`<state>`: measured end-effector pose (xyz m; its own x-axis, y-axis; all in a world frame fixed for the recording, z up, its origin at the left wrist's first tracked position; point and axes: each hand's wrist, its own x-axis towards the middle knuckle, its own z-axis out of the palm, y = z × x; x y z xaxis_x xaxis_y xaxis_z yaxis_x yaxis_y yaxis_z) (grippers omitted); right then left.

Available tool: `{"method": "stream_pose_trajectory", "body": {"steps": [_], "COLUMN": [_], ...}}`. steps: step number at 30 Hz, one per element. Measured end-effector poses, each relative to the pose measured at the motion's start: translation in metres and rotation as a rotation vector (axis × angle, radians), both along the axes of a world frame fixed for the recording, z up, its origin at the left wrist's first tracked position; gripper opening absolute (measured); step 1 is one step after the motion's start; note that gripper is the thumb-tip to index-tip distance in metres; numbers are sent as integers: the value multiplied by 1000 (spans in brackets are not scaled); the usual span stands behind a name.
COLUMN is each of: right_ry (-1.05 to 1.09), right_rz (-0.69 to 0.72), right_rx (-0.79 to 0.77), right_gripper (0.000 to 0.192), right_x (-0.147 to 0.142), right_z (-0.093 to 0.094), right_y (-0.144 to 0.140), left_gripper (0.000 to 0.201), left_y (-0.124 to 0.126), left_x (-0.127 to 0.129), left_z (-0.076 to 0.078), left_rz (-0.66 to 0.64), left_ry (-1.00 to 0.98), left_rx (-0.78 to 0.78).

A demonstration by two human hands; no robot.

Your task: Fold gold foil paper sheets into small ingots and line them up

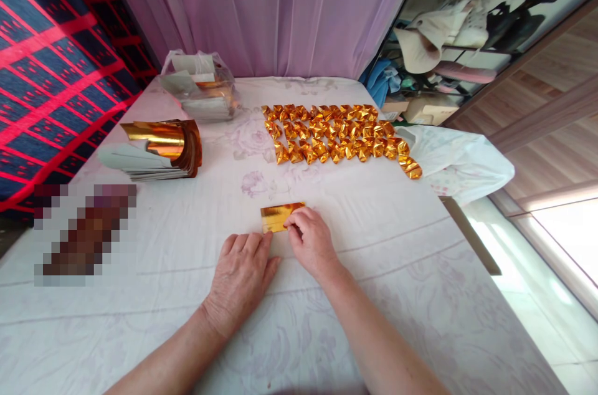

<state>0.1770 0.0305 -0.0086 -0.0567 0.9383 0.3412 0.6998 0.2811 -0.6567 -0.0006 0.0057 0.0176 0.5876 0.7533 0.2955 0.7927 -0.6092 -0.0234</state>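
A small folded sheet of gold foil paper (276,217) lies flat on the white floral tablecloth (374,245). My right hand (312,242) presses on its right end with the fingertips pinched over the edge. My left hand (243,275) lies flat on the cloth, its fingertips touching the sheet's lower left corner. Farther back, several folded gold paper ingots (337,133) are laid out in neat rows.
A curled stack of gold foil sheets (159,147) sits at the left. A clear plastic bag of more sheets (202,93) stands behind it. A white plastic bag (460,161) lies at the table's right edge. A pixelated patch (85,234) covers something at the left. Purple curtain behind.
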Motion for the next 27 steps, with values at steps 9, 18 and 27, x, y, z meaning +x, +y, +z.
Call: {"method": "stream_pose_trajectory", "body": {"steps": [9,18,27], "right_ry": [-18,-46,-218], "right_rz": [1,-15,-138], "right_rx": [21,26,11], "right_gripper": [20,14,14], "right_x": [1,-2,-15], "right_z": [2,4,8], "right_y": [0,-1,-2], "left_gripper": [35,33,35], "left_y": [-2,1,2], "left_x": [-13,-14,-12], "left_z": [2,3,7], "left_rz": [1,12,14], "left_ry": [-3,-12,-25], "left_rx": [13,37,-92]}}
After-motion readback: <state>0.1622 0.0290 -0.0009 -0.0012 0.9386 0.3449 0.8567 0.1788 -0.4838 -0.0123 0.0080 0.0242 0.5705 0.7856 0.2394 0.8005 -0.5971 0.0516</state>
